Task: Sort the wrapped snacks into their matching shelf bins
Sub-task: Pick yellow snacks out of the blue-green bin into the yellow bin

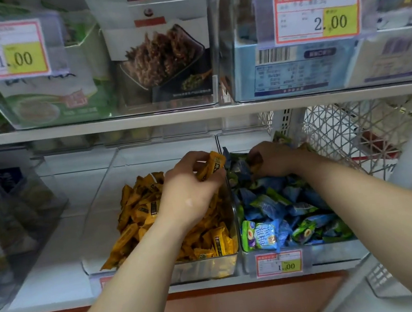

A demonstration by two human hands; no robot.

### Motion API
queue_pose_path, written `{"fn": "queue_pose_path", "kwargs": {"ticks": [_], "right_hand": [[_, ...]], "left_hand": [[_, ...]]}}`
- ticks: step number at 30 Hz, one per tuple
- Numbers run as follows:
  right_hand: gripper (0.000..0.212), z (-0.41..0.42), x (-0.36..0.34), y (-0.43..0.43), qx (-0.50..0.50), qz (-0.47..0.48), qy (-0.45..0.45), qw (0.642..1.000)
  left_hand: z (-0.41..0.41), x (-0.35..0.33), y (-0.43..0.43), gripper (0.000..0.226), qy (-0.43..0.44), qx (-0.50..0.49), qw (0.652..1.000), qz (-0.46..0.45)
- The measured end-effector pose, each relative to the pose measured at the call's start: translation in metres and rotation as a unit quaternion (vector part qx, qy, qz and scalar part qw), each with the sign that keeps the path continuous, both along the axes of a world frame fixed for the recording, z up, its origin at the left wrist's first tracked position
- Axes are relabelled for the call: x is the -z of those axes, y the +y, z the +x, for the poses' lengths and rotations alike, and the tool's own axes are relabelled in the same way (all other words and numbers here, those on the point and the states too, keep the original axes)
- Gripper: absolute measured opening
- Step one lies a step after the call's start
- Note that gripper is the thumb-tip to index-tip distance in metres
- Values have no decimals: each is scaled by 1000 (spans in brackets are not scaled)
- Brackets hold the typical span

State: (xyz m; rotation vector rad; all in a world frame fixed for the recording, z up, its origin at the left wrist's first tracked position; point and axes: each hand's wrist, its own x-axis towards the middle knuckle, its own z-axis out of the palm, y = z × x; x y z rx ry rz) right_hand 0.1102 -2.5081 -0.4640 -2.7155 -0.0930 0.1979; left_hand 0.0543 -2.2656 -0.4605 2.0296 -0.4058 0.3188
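Two clear bins sit side by side on the lower shelf. The left bin [94, 198] holds several orange wrapped snacks [138, 213]. The right bin [319, 253] holds blue and green wrapped snacks [280, 206]. My left hand [190, 187] hovers over the back of the orange pile and pinches one orange snack [213, 165] near the wall between the bins. My right hand [274, 159] reaches into the back of the blue and green pile, its fingers curled round a brownish-orange wrapper [256, 162] that is partly hidden.
A price tag [278, 263] hangs on the right bin's front. The upper shelf [193, 114] carries clear bins with boxed goods and price tags [317, 13]. A white lattice basket [355, 134] stands to the right. Another clear bin [10, 223] stands at the left.
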Motion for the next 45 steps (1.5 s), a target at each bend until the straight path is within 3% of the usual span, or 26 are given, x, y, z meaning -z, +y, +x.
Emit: {"fn": "queue_pose_path", "kwargs": {"ticks": [6,13,15,18,23,27,32,36,40,41,43,45], "right_hand": [[26,-22,-11,-16,41,90,-101,990],[17,-68,-34,-28,124,215,-225,942],[16,-90,-44,-17,110,327,-211,915],[18,-122,-55,3,38,448,-169,877],[27,-136,-61,22,11,453,-134,882],[26,-128,-55,26,27,468,-129,874],[14,-116,-47,39,62,499,-138,853],[11,-106,-46,57,85,534,-136,830],[9,-99,-50,62,71,575,-132,804],[12,-98,-50,57,71,553,-161,815],[16,-95,-46,41,69,406,-238,880],[13,-96,-38,29,31,259,-225,939]], "left_hand": [[-3,-4,0,28,10,6,1000,-5],[-7,-11,-13,39,55,20,996,-64],[-9,-13,-20,44,83,41,992,-89],[-13,-18,-32,33,93,69,985,-127],[-25,-25,-38,18,210,153,939,-223],[-30,-26,-38,16,246,177,926,-224],[-32,-21,-36,17,232,183,927,-229],[-32,-21,-28,55,169,143,954,-200],[-19,-22,-8,59,112,54,977,-171],[-13,-20,2,59,87,27,986,-142],[-1,-16,24,65,50,-27,997,-49],[10,-10,40,84,69,-68,992,77]]}}
